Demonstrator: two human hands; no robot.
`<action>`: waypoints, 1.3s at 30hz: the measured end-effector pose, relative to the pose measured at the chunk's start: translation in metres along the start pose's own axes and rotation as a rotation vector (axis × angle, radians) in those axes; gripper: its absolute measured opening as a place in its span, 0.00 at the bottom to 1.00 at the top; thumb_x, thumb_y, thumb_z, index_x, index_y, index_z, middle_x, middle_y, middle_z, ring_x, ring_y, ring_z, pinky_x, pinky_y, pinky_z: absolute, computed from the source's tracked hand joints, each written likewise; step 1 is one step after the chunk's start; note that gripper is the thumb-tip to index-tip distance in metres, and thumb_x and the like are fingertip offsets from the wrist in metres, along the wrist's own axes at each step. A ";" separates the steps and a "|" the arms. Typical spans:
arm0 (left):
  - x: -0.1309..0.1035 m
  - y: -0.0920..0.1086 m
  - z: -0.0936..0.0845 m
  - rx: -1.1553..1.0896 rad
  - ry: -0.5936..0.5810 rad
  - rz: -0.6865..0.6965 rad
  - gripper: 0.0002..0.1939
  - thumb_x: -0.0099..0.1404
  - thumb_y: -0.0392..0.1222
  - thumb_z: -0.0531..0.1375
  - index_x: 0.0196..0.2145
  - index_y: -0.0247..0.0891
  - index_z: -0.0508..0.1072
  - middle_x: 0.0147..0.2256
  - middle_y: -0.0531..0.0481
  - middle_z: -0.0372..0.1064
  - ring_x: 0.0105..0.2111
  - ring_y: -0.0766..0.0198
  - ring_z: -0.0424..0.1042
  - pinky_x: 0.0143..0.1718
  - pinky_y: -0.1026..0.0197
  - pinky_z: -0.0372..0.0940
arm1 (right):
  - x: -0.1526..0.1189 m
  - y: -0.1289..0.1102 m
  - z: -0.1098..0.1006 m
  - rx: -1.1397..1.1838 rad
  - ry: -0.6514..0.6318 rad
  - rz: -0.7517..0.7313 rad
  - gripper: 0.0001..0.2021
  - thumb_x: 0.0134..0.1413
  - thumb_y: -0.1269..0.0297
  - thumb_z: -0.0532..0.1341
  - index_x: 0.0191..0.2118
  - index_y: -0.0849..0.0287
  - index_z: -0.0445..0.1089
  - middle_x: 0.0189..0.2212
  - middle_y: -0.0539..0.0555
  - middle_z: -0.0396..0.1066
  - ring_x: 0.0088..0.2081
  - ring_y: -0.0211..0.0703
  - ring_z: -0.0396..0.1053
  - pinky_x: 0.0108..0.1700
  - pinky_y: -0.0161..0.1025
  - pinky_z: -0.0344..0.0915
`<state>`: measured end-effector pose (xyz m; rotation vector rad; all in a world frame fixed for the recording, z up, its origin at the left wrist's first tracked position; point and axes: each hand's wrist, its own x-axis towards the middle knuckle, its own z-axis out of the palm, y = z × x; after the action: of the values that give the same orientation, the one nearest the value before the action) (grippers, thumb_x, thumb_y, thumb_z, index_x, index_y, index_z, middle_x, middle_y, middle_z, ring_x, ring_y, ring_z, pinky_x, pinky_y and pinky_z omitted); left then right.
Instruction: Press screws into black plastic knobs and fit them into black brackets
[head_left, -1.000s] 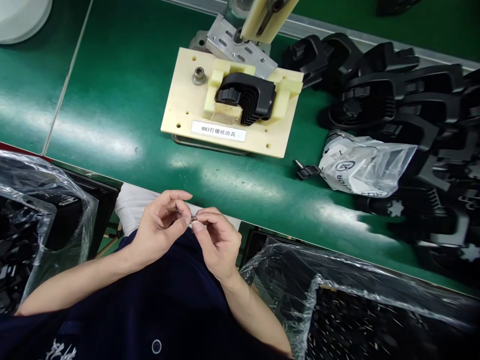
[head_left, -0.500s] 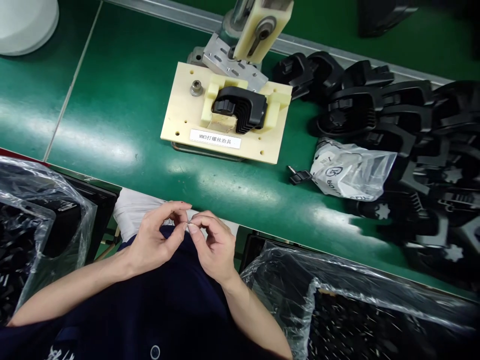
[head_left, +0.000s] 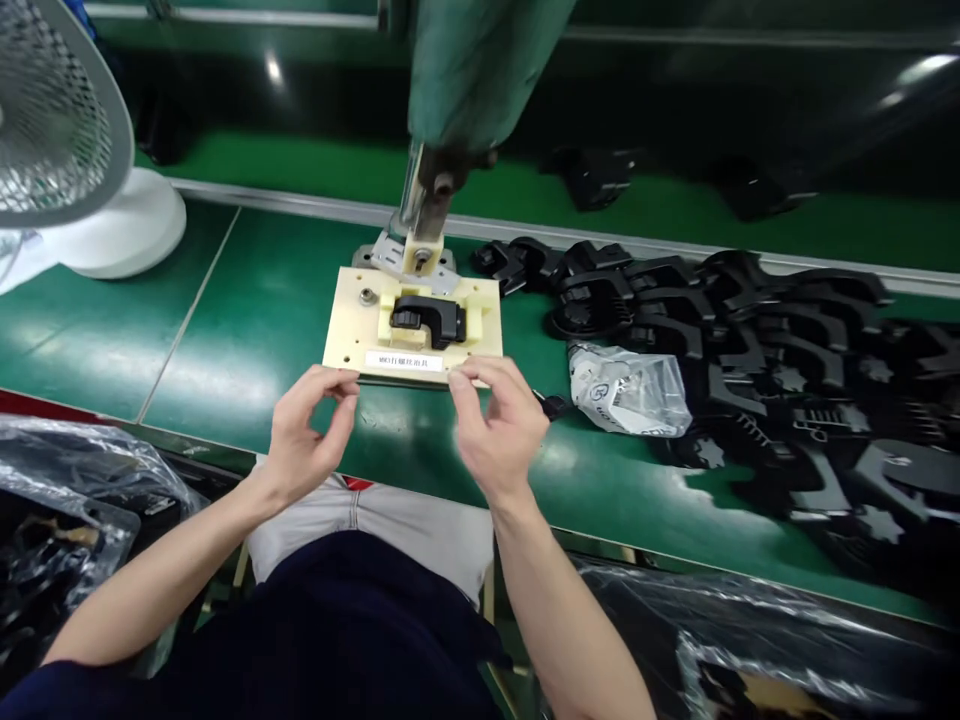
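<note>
A black plastic clamp-like part (head_left: 431, 316) sits in the cream fixture plate (head_left: 343, 325), below the vertical press column. My left hand (head_left: 309, 430) hovers just off the plate's front left corner, thumb and forefinger curved with a small gap between the tips. Nothing shows in it. At the plate's front right corner, my right hand (head_left: 501, 430) has its thumb and forefinger pinched together. Whatever is in that pinch is too small to make out.
Above the fixture stands the green press head (head_left: 480, 75). Many black parts (head_left: 660, 300) crowd the bench's right side, beside a printed clear plastic bag (head_left: 630, 392). A white fan (head_left: 127, 225) stands back left. Plastic-lined bins (head_left: 75, 480) flank my lap below the bench edge.
My hands, earlier fingertip to fingertip over my lap around something tiny, have parted and moved forward to the fixture's front edge. The view has tilted up, showing the press head and fan.
</note>
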<state>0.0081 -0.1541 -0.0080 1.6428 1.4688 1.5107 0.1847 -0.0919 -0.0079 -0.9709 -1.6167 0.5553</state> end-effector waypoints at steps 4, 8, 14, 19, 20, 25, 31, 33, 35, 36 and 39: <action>0.052 -0.012 0.011 0.044 0.057 0.054 0.07 0.61 0.32 0.55 0.37 0.37 0.70 0.33 0.49 0.69 0.35 0.64 0.70 0.38 0.61 0.67 | 0.038 0.008 0.022 -0.029 0.069 -0.012 0.05 0.57 0.70 0.58 0.30 0.58 0.68 0.29 0.51 0.70 0.33 0.40 0.68 0.38 0.38 0.66; 0.090 -0.019 0.026 0.006 0.090 0.058 0.06 0.60 0.34 0.56 0.37 0.35 0.70 0.36 0.46 0.71 0.37 0.64 0.71 0.41 0.60 0.67 | 0.057 0.015 0.045 -0.045 0.097 -0.024 0.07 0.57 0.69 0.57 0.29 0.59 0.68 0.28 0.52 0.70 0.32 0.41 0.68 0.37 0.39 0.65; 0.113 -0.024 0.045 -0.141 0.084 0.061 0.14 0.59 0.36 0.58 0.44 0.36 0.67 0.42 0.44 0.70 0.43 0.61 0.72 0.46 0.57 0.68 | 0.063 0.022 0.062 -0.175 0.129 -0.010 0.08 0.58 0.68 0.56 0.29 0.59 0.69 0.28 0.53 0.72 0.33 0.43 0.69 0.39 0.42 0.61; 0.117 -0.027 0.053 -0.206 0.059 0.054 0.19 0.58 0.35 0.58 0.48 0.37 0.64 0.42 0.44 0.72 0.42 0.60 0.74 0.45 0.58 0.69 | 0.064 0.023 0.064 -0.181 0.135 0.013 0.08 0.58 0.68 0.57 0.29 0.58 0.70 0.29 0.52 0.73 0.34 0.43 0.70 0.40 0.41 0.60; 0.117 -0.028 0.054 -0.200 0.058 0.051 0.19 0.58 0.35 0.58 0.49 0.37 0.64 0.41 0.45 0.72 0.41 0.61 0.74 0.45 0.58 0.69 | 0.064 0.023 0.064 -0.174 0.135 0.013 0.08 0.58 0.68 0.57 0.29 0.58 0.70 0.29 0.52 0.73 0.33 0.43 0.70 0.40 0.41 0.60; 0.122 -0.029 0.050 -0.153 0.028 0.078 0.24 0.59 0.36 0.59 0.53 0.37 0.61 0.36 0.48 0.73 0.36 0.62 0.75 0.42 0.59 0.70 | 0.063 0.023 0.068 -0.225 0.172 -0.014 0.09 0.59 0.69 0.57 0.29 0.58 0.70 0.28 0.51 0.73 0.33 0.43 0.70 0.40 0.41 0.61; 0.130 -0.034 0.048 -0.029 0.000 0.186 0.27 0.59 0.40 0.61 0.56 0.37 0.59 0.34 0.49 0.71 0.34 0.63 0.74 0.40 0.58 0.69 | 0.064 0.027 0.074 -0.291 0.271 -0.065 0.09 0.59 0.70 0.56 0.28 0.60 0.68 0.27 0.54 0.72 0.33 0.44 0.69 0.38 0.40 0.62; 0.130 -0.035 0.051 0.003 0.020 0.200 0.28 0.59 0.39 0.60 0.56 0.37 0.59 0.36 0.49 0.71 0.35 0.62 0.73 0.41 0.58 0.69 | 0.065 0.029 0.073 -0.314 0.257 -0.069 0.10 0.60 0.70 0.55 0.27 0.60 0.68 0.27 0.55 0.71 0.33 0.44 0.68 0.38 0.40 0.63; 0.129 -0.035 0.054 0.017 0.052 0.203 0.28 0.59 0.38 0.59 0.56 0.37 0.58 0.37 0.48 0.71 0.36 0.62 0.73 0.41 0.59 0.68 | 0.066 0.031 0.071 -0.345 0.228 -0.078 0.11 0.61 0.69 0.54 0.28 0.60 0.68 0.28 0.55 0.71 0.33 0.45 0.68 0.38 0.41 0.63; 0.128 -0.034 0.056 0.020 0.069 0.205 0.28 0.59 0.37 0.59 0.56 0.37 0.58 0.36 0.48 0.71 0.36 0.62 0.73 0.41 0.59 0.68 | 0.066 0.032 0.070 -0.356 0.214 -0.083 0.11 0.61 0.69 0.54 0.28 0.59 0.68 0.28 0.56 0.71 0.34 0.46 0.68 0.38 0.41 0.63; 0.128 -0.033 0.057 0.012 0.088 0.204 0.27 0.58 0.36 0.59 0.55 0.36 0.58 0.35 0.49 0.71 0.35 0.63 0.73 0.39 0.60 0.68 | 0.067 0.033 0.066 -0.357 0.192 -0.095 0.12 0.61 0.68 0.54 0.27 0.59 0.68 0.27 0.55 0.70 0.33 0.45 0.67 0.38 0.40 0.63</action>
<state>0.0250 -0.0113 -0.0011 1.7999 1.3919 1.7056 0.1282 -0.0099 -0.0136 -1.1625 -1.6066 0.1027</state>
